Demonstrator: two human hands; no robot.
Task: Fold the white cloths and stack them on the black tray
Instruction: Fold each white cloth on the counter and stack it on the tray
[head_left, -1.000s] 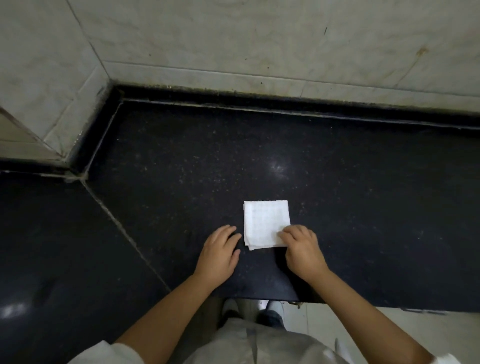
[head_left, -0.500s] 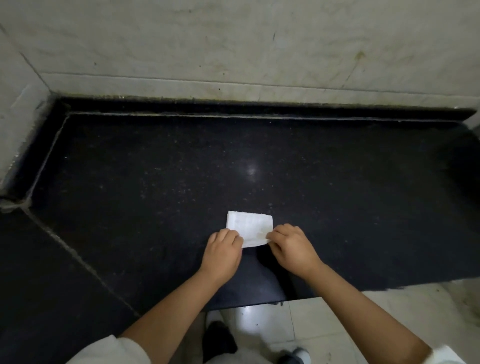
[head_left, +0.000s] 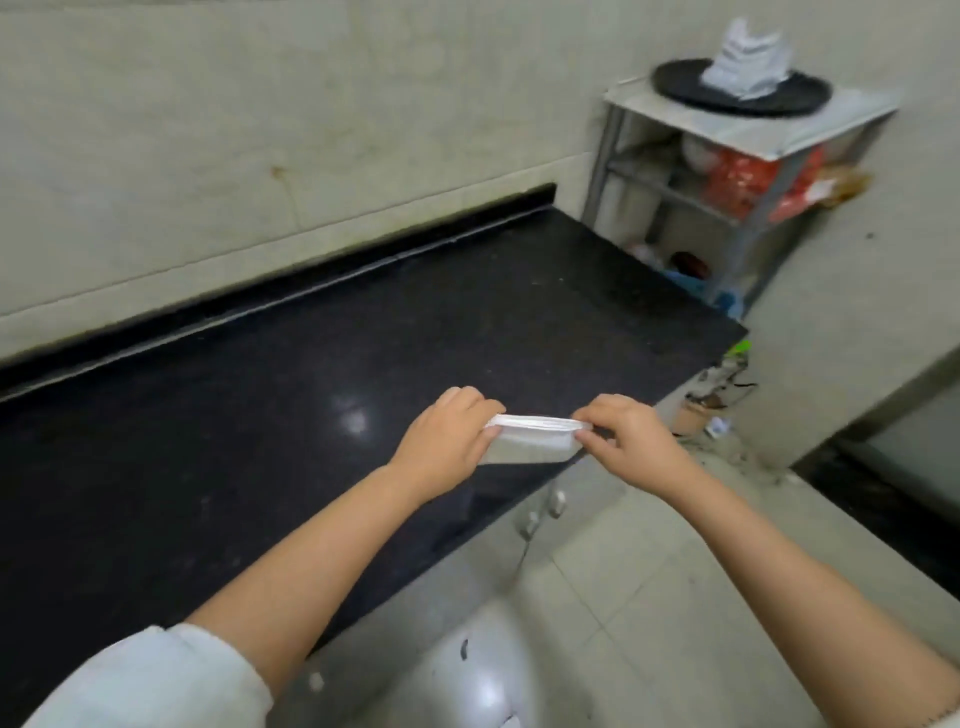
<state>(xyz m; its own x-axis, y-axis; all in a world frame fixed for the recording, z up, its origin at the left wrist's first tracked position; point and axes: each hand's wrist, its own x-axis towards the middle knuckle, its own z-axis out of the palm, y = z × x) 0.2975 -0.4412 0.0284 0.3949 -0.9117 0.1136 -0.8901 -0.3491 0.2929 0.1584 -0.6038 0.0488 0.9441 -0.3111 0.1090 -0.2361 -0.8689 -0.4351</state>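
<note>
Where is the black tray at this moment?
Head view, upper right: the black tray sits on top of the metal shelf rack past the counter's far end, with a stack of white cloths on it.

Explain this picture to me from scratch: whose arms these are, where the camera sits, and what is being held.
No machine here: a person wears one wide-angle camera on the head, looking forward and down, so the two bare arms are the wearer's own. The left hand and the right hand each pinch one end of a folded white cloth, held up above the near edge of a black stone counter. Far to the right, a metal shelf rack stands by the wall. On its top sits a round black tray carrying a stack of folded white cloths. The picture is blurred, so the items on the lower shelves cannot be made out.
</note>
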